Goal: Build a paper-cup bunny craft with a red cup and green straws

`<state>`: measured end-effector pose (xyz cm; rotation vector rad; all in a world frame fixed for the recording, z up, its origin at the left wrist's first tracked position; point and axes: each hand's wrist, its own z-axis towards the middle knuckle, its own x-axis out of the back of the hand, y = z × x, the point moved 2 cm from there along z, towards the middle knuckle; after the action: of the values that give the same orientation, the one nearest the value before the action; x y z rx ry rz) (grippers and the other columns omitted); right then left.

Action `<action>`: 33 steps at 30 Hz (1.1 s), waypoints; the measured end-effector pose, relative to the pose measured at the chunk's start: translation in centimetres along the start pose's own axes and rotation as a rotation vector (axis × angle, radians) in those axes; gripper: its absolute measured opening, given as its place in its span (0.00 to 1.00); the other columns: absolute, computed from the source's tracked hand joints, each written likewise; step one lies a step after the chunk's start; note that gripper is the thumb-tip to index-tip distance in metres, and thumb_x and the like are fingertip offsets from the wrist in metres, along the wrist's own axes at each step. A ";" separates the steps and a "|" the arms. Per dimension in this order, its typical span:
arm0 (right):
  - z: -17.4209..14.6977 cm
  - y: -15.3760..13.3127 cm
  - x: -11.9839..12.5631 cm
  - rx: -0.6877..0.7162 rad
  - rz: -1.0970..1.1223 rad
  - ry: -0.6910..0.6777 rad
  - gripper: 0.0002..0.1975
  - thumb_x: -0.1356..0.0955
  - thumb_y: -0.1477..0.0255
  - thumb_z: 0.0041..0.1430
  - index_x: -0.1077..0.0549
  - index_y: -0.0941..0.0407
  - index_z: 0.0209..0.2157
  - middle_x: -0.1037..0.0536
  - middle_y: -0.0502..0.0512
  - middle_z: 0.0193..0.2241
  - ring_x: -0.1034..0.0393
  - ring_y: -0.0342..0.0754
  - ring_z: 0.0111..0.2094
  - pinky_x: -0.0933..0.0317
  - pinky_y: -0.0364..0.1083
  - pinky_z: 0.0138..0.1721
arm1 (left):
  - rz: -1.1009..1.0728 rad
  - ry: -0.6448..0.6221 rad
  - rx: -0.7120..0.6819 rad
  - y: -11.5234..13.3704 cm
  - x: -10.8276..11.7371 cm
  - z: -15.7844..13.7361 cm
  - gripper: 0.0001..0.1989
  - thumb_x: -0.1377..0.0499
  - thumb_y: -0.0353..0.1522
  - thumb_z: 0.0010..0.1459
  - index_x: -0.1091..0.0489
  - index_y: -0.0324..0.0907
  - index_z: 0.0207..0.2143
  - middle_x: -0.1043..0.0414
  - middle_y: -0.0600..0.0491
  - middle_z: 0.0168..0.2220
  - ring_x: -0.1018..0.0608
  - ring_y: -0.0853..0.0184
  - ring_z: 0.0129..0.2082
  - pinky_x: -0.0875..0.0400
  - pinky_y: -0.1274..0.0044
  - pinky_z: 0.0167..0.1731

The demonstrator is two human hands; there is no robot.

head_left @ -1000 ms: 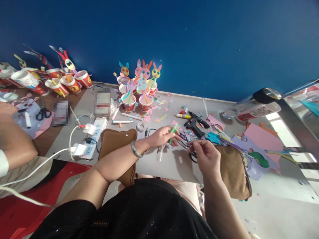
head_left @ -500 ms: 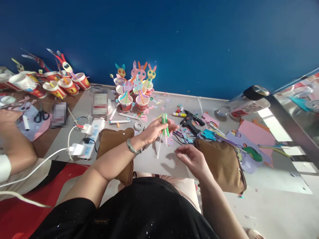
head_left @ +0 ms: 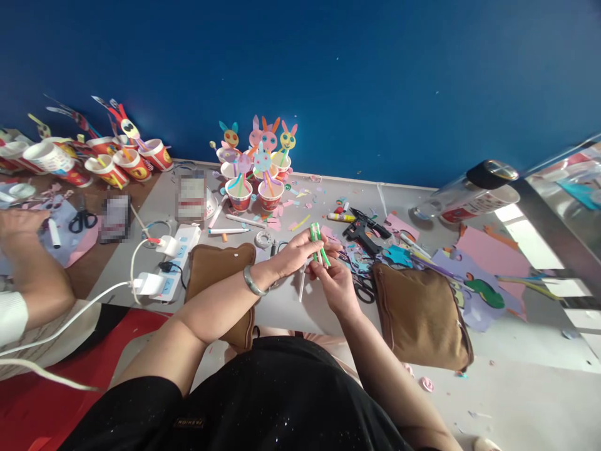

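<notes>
Close together over the table front are my two hands, both closed on a folded green-and-white strip (head_left: 315,232). My left hand (head_left: 297,252), with a bracelet on its wrist, pinches the upper part between thumb and fingers. From below, my right hand (head_left: 337,283) grips the lower end, its fingertips partly hiding it. Just under the hands a thin clear stick (head_left: 301,287) shows; whether it touches them I cannot tell. Black-handled scissors (head_left: 365,290) lie to the right of my right hand, with a black glue gun (head_left: 362,235) behind them.
Paper cups with rabbit faces (head_left: 240,195) stand by the blue wall. A power strip (head_left: 181,257) and brown cushion (head_left: 220,266) are left; another cushion (head_left: 420,316) and a clear bottle (head_left: 469,194) are right. At far left is another person's arm (head_left: 35,269).
My right hand has come in from the right and closed on the lower end of the green-and-white strip. My left hand still holds it and has shifted slightly right and down.
</notes>
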<state>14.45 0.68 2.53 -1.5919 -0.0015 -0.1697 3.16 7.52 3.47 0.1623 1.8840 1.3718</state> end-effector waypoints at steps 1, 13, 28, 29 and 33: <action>-0.1 -0.1 0.1 0.008 -0.019 -0.014 0.17 0.29 0.55 0.58 0.25 0.55 0.27 0.23 0.53 0.23 0.30 0.46 0.26 0.34 0.45 0.29 | 0.008 0.002 0.014 -0.1 0.0 0.0 0.16 0.38 0.42 0.58 0.35 0.42 0.42 0.21 0.46 0.42 0.22 0.68 0.29 0.34 0.80 0.24; -0.4 1.2 -0.4 -0.195 0.232 -0.021 0.20 0.26 0.54 0.54 0.26 0.56 0.24 0.26 0.51 0.21 0.36 0.41 0.22 0.40 0.42 0.25 | -0.103 0.086 -0.045 -0.4 -0.8 -0.4 0.19 0.37 0.43 0.57 0.40 0.43 0.42 0.22 0.43 0.49 0.17 0.61 0.36 0.27 0.78 0.24; -1.2 1.7 -0.7 0.328 -0.495 0.469 0.12 0.33 0.62 0.65 0.25 0.55 0.34 0.22 0.51 0.25 0.30 0.45 0.24 0.38 0.45 0.30 | -0.403 0.100 0.005 -0.3 -0.7 0.3 0.12 0.37 0.33 0.58 0.38 0.41 0.38 0.20 0.44 0.46 0.16 0.58 0.40 0.23 0.74 0.34; -1.1 1.5 -0.6 0.389 -0.565 0.454 0.10 0.33 0.64 0.66 0.25 0.55 0.35 0.21 0.51 0.25 0.29 0.45 0.24 0.38 0.45 0.30 | -0.421 0.099 0.014 -0.3 -0.7 0.3 0.11 0.37 0.32 0.59 0.38 0.41 0.38 0.20 0.44 0.46 0.16 0.58 0.41 0.23 0.71 0.37; -0.7 0.7 -0.1 0.688 -0.865 0.355 0.08 0.34 0.70 0.67 0.28 0.55 0.32 0.25 0.53 0.22 0.31 0.47 0.24 0.40 0.46 0.30 | -0.450 0.110 0.021 -0.2 -0.4 0.4 0.07 0.39 0.30 0.60 0.36 0.40 0.37 0.19 0.44 0.45 0.16 0.58 0.42 0.22 0.68 0.42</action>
<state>14.32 -0.06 1.79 -0.7715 -0.4321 -1.0093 3.76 7.59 3.45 -0.3163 1.8780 1.0678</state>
